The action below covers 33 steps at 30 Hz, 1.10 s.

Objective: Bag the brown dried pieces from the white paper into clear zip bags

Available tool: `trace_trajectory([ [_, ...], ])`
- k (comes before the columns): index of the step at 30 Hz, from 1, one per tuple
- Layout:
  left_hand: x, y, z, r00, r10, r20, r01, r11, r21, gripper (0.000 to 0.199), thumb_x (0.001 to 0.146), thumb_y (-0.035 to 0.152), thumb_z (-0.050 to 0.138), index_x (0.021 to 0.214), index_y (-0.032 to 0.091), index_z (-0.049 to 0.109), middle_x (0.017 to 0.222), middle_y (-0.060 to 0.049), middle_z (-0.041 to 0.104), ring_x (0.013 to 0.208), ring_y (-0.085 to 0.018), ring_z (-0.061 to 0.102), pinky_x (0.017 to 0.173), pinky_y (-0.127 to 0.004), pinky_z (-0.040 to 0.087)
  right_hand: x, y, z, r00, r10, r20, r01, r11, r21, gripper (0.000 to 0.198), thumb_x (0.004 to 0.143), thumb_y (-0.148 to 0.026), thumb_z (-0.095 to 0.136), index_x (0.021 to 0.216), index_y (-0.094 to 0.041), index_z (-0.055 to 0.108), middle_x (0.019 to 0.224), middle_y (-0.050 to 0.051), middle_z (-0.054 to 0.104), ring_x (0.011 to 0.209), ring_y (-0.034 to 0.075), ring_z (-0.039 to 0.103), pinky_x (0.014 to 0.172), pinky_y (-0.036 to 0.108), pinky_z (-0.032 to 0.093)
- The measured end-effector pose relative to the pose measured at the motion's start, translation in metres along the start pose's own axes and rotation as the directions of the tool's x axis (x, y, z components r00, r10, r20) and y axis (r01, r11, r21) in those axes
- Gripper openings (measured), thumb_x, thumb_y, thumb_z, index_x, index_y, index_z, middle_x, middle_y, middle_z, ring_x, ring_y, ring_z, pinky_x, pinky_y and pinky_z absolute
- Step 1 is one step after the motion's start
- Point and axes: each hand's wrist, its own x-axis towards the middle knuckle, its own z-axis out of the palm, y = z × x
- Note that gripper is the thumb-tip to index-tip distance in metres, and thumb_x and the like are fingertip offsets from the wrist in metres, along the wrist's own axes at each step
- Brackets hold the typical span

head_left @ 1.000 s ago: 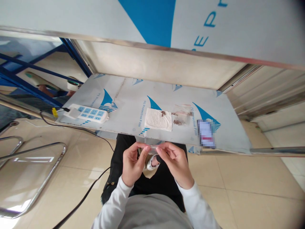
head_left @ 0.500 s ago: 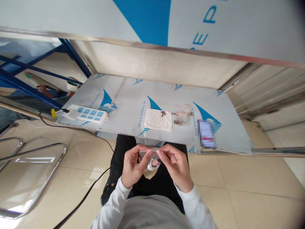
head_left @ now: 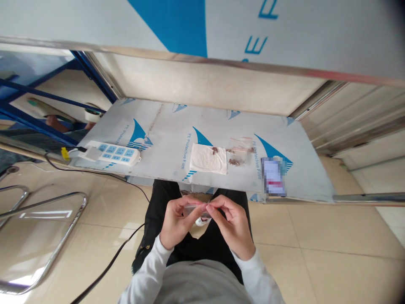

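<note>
Above my lap, just off the shelf's front edge, both hands meet at the fingertips. My left hand [head_left: 176, 220] pinches a small clear plastic bag [head_left: 194, 211] between thumb and fingers. On its other side my right hand [head_left: 232, 223] pinches the same bag's edge, thumb tip close to the left thumb. Fingers cover much of the bag, and I cannot make out its contents. Beyond them a folded white cloth or paper [head_left: 205, 164] lies on the shelf with a small brown piece [head_left: 215, 150] on it. Right beside it rests a clear zip bag [head_left: 242, 145] with small brownish parts.
The film-covered metal shelf [head_left: 164, 156] carries a white power strip [head_left: 122, 154] at left and a blurred phone [head_left: 274, 179] at right. An upper panel [head_left: 300, 42] overhangs it. A black cable [head_left: 114, 259] and a chrome chair frame [head_left: 71, 236] are at left. Another person's hand [head_left: 57, 122] shows far left.
My fingertips have come closer together, with the right hand moving slightly left, and less of the bag shows between them. The view has shifted a little.
</note>
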Motion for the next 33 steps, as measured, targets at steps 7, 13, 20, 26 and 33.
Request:
trace_trajectory([
  [7,-0.003,-0.01,-0.004,0.996,-0.039,-0.086,0.033,0.996,-0.078,0.011,0.079,0.025,0.069,0.078,0.015,0.069,0.073,-0.004,0.07,0.068,-0.012,0.063,0.066,-0.022,0.05,0.001,0.005,-0.001,0.997,0.06,-0.038,-0.059,0.998,0.024,0.009,0.087,-0.029,0.06,0.087,-0.02,0.061,0.081,0.002,0.064,0.077,0.015,0.061,0.072,0.026,0.048],
  [13,-0.002,-0.005,-0.008,0.998,0.053,-0.044,-0.049,0.996,0.07,0.008,0.078,0.022,0.07,0.073,0.015,0.07,0.068,-0.003,0.069,0.064,-0.012,0.061,0.063,-0.021,0.048,0.006,0.005,0.002,0.998,0.061,0.034,-0.062,0.997,0.039,0.013,0.085,-0.031,0.063,0.082,-0.018,0.062,0.079,0.002,0.061,0.074,0.014,0.058,0.067,0.025,0.046],
  [20,0.001,-0.003,-0.007,0.995,-0.043,-0.092,0.041,0.999,-0.023,0.015,0.078,0.03,0.07,0.079,0.015,0.073,0.077,-0.007,0.074,0.07,-0.017,0.068,0.068,-0.026,0.054,0.016,-0.002,0.001,0.999,0.048,0.01,-0.048,0.999,0.016,0.016,0.084,-0.032,0.064,0.077,-0.018,0.065,0.075,0.002,0.064,0.071,0.014,0.059,0.066,0.024,0.047],
  [26,0.0,-0.002,-0.008,0.983,-0.06,-0.175,0.059,0.998,-0.012,0.02,0.079,0.031,0.068,0.071,0.013,0.068,0.065,-0.005,0.069,0.061,-0.013,0.062,0.061,-0.022,0.051,0.016,-0.002,-0.001,0.984,0.168,0.054,-0.173,0.976,0.129,0.022,0.082,-0.038,0.066,0.086,-0.017,0.069,0.084,0.007,0.071,0.082,0.02,0.066,0.073,0.029,0.052],
  [33,0.004,-0.001,-0.003,0.992,-0.115,-0.057,0.105,0.983,-0.153,0.019,0.078,0.032,0.07,0.081,0.013,0.068,0.078,-0.007,0.071,0.072,-0.015,0.065,0.069,-0.024,0.052,0.014,-0.003,-0.002,0.996,0.09,-0.001,-0.09,0.995,0.051,0.019,0.085,-0.035,0.063,0.08,-0.017,0.065,0.077,0.005,0.067,0.074,0.017,0.062,0.069,0.027,0.05],
])
